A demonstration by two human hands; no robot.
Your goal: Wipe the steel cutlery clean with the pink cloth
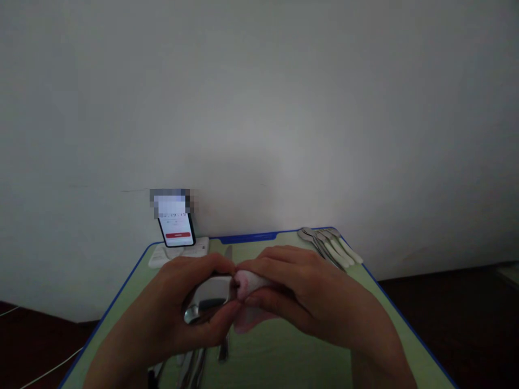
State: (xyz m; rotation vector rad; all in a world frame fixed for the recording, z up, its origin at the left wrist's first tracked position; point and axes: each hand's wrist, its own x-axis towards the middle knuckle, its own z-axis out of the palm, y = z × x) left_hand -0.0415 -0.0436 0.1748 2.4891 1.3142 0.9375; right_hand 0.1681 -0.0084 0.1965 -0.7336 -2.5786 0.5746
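Both of my hands meet above the middle of the table. My left hand [190, 302] is closed around a utensil with a dark grip and rounded silver end [206, 308]; its other end is hidden at the cloth, so its kind does not show. A pink and white cloth [253, 283] is pinched in my right hand [302, 286], folded up against the fingertips of the left. A loose part of the cloth hangs below the right fingers. Under my left wrist lie several metal utensils [192, 370], partly covered by the arm.
On the green table [284, 356] with a blue edge, a lit phone [177, 229] leans at the back left on a white object [200, 246]. Several spoons [314, 240] and white-handled forks [340, 251] lie at the back right. A wall [259, 135] rises behind the table.
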